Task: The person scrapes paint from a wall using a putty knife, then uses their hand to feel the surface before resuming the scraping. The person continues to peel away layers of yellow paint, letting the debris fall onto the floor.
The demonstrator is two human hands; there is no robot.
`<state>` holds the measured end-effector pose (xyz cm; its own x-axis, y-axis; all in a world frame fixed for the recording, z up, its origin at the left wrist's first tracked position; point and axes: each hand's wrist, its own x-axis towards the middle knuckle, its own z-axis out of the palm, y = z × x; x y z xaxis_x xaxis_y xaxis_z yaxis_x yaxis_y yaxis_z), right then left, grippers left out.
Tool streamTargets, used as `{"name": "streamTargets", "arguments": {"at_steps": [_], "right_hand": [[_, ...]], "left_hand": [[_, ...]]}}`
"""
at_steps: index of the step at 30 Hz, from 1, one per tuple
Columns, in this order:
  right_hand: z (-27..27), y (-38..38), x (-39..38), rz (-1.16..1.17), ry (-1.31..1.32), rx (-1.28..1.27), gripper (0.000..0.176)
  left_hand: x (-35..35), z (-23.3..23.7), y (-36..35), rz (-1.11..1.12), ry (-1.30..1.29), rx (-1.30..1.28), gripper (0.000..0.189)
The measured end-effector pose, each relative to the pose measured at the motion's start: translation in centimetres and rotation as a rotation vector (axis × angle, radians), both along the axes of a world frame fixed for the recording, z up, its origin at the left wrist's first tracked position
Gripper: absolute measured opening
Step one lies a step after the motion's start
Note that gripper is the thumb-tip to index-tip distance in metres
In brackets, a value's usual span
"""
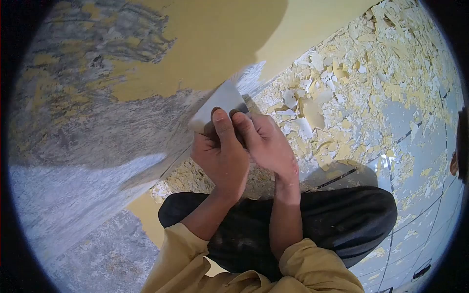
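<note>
Both my hands grip a flat, pale metal scraper blade (222, 100), thumbs pressed side by side on its upper face. My left hand (222, 158) is closed on the blade's near left part. Beside it, my right hand (268, 144) is closed on the right part. The far edge of the blade lies against the wall (205, 44), where yellow paint borders a scraped grey patch. My fingers beneath the blade are hidden.
Yellow and white paint flakes (322, 112) cover much of the tiled floor (415, 146) on the right. Scraped grey wall (112, 132) spreads to the left. My bent legs (337, 219) in dark trousers are just below my hands. A dark object (421, 271) lies at lower right.
</note>
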<state>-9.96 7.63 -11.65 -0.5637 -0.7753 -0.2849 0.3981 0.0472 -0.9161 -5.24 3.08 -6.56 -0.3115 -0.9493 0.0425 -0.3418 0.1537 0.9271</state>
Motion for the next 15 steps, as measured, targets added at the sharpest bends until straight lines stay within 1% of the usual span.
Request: {"name": "streamTargets", "arguments": {"at_steps": [1,3,4,6,8,9,10,11,12,13,15], "right_hand": [[-0.3,-0.1,0.1,0.002,0.000,-0.004,0.043],[-1.2,0.0,0.3,0.042,-0.328,-0.136,0.045],[-1.6,0.1,0.1,0.042,-0.323,-0.134,0.045],[-2.3,0.5,0.0,0.121,-0.441,-0.247,0.042],[-3.3,0.8,0.0,0.130,-0.424,-0.248,0.039],[-3.3,0.7,0.0,0.137,-0.410,-0.252,0.036],[-3.2,0.7,0.1,0.140,-0.411,-0.253,0.036],[-2.9,0.8,0.2,0.030,-0.519,-0.232,0.034],[-2.7,0.8,0.2,-0.080,-0.624,-0.211,0.032],[-2.8,0.9,0.1,-0.077,-0.623,-0.211,0.032],[-3.0,1.3,-0.2,-0.089,-0.602,-0.115,0.030]], "left_hand": [[0.1,0.1,-0.1,-0.032,-0.049,-0.018,0.030],[0.3,-0.1,-0.2,-0.058,-0.095,-0.037,0.030],[0.4,-0.7,-0.4,-0.069,-0.100,-0.030,0.029],[0.3,-0.8,-0.6,-0.079,-0.102,-0.019,0.029],[-0.1,-0.1,-0.6,-0.153,-0.247,0.147,0.031],[-0.1,-0.1,-0.9,-0.150,-0.245,0.146,0.031],[-0.2,-0.2,-1.2,-0.172,-0.241,0.229,0.032],[-0.3,-0.2,-1.4,-0.195,-0.236,0.311,0.032],[-0.4,-0.2,-1.3,-0.193,-0.234,0.308,0.032],[-0.6,-0.3,-1.1,-0.196,-0.188,0.274,0.032],[-0.7,-0.5,-1.0,-0.197,-0.139,0.239,0.032]]}}
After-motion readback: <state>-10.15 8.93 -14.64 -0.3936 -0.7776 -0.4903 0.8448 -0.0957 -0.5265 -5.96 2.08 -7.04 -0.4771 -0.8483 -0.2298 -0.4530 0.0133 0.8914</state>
